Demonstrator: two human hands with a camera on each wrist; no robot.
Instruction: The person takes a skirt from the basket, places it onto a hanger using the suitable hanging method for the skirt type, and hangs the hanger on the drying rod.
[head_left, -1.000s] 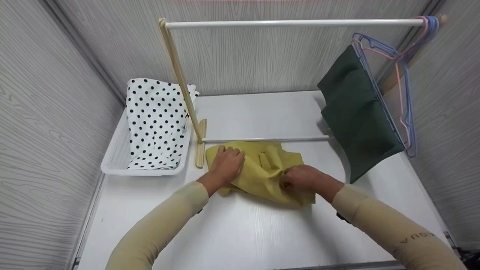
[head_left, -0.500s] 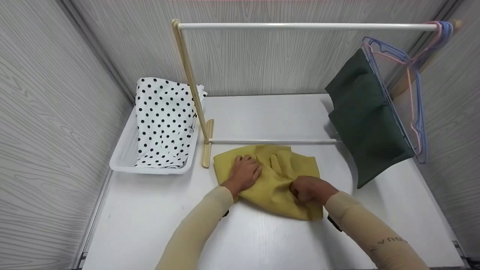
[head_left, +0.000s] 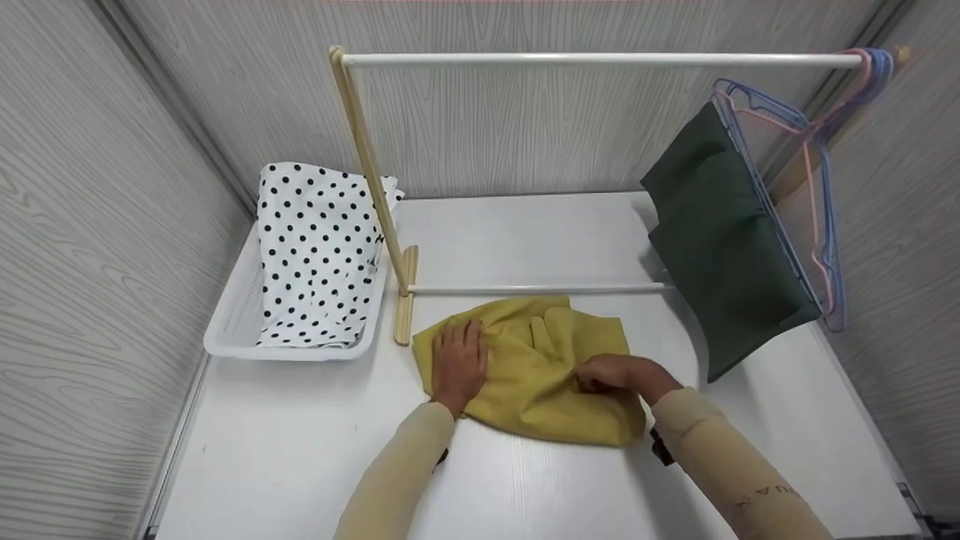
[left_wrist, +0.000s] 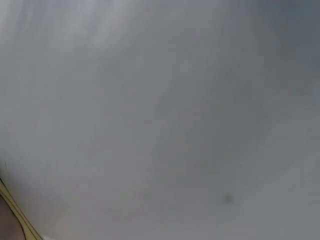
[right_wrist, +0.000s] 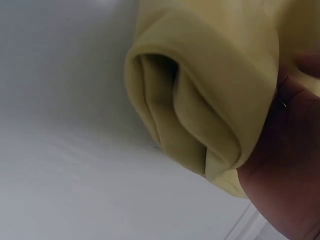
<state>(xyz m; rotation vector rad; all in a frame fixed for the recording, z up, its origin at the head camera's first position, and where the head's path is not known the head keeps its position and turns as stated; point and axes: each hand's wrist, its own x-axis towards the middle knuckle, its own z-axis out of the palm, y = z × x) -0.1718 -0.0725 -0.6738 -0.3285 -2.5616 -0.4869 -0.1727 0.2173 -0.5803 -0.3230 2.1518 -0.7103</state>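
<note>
A rumpled mustard-yellow cloth garment (head_left: 536,397) lies on the white table in the head view. My left hand (head_left: 459,365) rests on its left part, fingers straight and pointing away from me. On the right part, my right hand (head_left: 611,373) has its fingers curled and grips the fabric; its fingertips are hidden. The right wrist view shows the garment's folded, open end (right_wrist: 210,65) beside the right hand (right_wrist: 287,165). Only a thin edge of yellow fabric (left_wrist: 22,217) enters the left wrist view, at the lower left corner.
A wooden rack with a white top rail (head_left: 585,58) stands behind the garment. A dark green cloth (head_left: 731,247) hangs at right with blue and pink hangers (head_left: 814,202). A white basket (head_left: 225,322) at left holds a polka-dot cloth (head_left: 319,255).
The left hand has shifted and flattened on the garment, its fingers now straighter. The garment lies more spread out and nearer to me. The right hand keeps its grip.
</note>
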